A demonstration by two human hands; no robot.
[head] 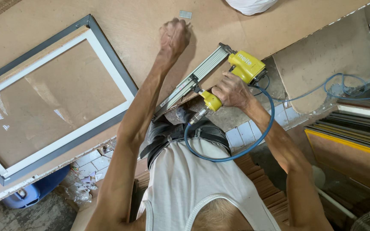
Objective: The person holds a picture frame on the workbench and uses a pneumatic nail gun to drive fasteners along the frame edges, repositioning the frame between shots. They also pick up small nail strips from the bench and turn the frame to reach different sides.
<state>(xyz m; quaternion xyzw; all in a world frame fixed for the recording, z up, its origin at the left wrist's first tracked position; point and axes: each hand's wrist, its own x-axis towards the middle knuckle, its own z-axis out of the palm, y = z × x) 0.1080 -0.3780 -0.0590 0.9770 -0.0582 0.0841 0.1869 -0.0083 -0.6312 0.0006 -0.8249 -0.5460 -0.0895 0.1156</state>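
Note:
My right hand [232,90] grips the handle of a yellow pneumatic nail gun [245,65], whose long silver magazine [193,79] lies along the brown board table [120,21] near its edge. A blue air hose [253,143] loops from the gun's handle past my waist. My left hand [174,36] reaches far across the table with its fingers curled closed, just short of a small strip of silver staples [185,14]. Whether it holds anything is hidden. A glazed picture frame [108,55] with a grey outer edge and white inner border lies flat to the left.
A white bag [250,6] sits at the table's far edge. Stacked framed panels [352,141] lean at the right. A blue plastic container [31,192] stands on the littered floor below the table, and stacked brown strips [270,188] lie by my legs.

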